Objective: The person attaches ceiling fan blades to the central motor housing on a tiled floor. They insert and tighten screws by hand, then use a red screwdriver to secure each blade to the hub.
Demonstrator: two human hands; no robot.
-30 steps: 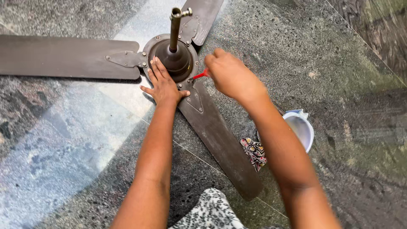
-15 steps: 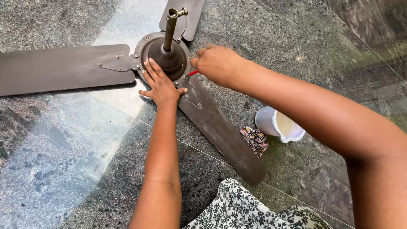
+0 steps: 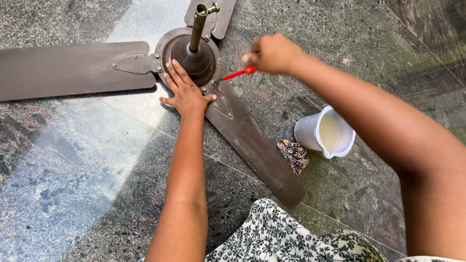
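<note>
A brown ceiling fan [image 3: 194, 53] lies on the stone floor with its rod pointing up and three blades spread out. My left hand [image 3: 184, 90] rests flat on the near rim of the motor housing, fingers apart. My right hand [image 3: 272, 53] grips a red-handled screwdriver [image 3: 238, 73], whose tip touches a screw at the root of the near blade [image 3: 252, 145]. A second blade [image 3: 68, 70] reaches left and a third [image 3: 216, 17] points away.
A white plastic jug [image 3: 325, 133] with pale liquid stands on the floor right of the near blade. A patterned cloth [image 3: 292, 154] lies crumpled next to it. My floral garment [image 3: 291, 237] fills the bottom edge.
My right hand has drawn back to the right, and the red screwdriver now shows with its tip at the blade screw. The left hand stays on the housing.
</note>
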